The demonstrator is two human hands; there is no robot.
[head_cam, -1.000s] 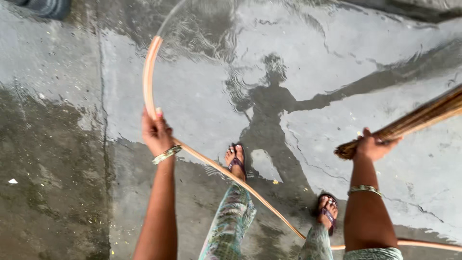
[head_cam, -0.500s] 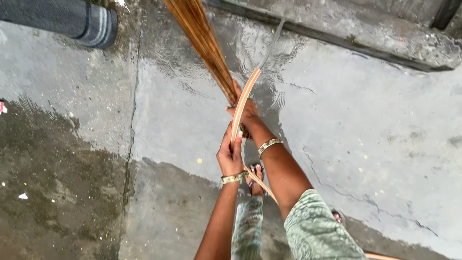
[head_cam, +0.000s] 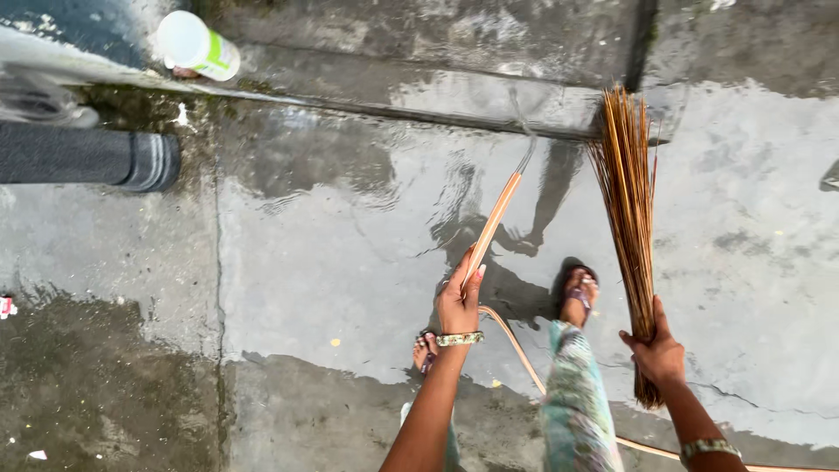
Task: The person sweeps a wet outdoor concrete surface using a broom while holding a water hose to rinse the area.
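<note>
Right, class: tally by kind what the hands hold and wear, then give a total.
Thin orange rubber hose: 1
Brown stick-bundle broom: 1
Metal bangles, on left hand and right hand: 2
Total: 4

Soft, even daylight falls from overhead, as under an overcast sky; nothing casts a hard-edged shadow. The wet concrete floor [head_cam: 332, 253] acts like a dull mirror: pale sky glare spreads across its middle and right side, washing the grey almost white, while the drier patch at lower left stays dark and matte. A dim, rippled reflection of the person [head_cam: 489, 227] lies in the water film ahead of the feet, broken by small waves. The picture is fairly sharp at the centre. The white container [head_cam: 197, 44] at the top edge looks slightly blown out, and the dark pipe [head_cam: 87, 157] at left smears a little toward the frame edge, where lines bend gently outward.
</note>
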